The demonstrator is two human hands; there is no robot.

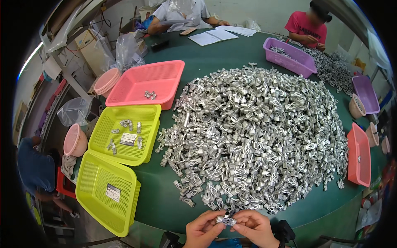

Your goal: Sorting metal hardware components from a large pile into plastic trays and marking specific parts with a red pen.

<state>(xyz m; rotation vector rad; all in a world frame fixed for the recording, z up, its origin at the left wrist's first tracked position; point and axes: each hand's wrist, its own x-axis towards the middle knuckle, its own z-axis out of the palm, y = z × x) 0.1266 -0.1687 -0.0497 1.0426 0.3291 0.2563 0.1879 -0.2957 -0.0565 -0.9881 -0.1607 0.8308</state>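
At the near edge of the table, my left hand (202, 230) and my right hand (255, 228) are closed on a small silver metal fitting (226, 221), with ribbed ends and looped strands in its middle. The left fingers pinch its left end, the right fingers its right end. Its exact kind does not show. Just beyond my fingertips lies a large heap of similar metal fittings (256, 136), spread over the green table (165, 211).
Left stand a pink basket (136, 80) and a lime basket (97, 142) with a few fittings each, and another lime basket (93, 192) holding a label. Right is a red basket (359, 155); farther off, a purple basket (304, 64). People sit across the table near open papers (213, 36).
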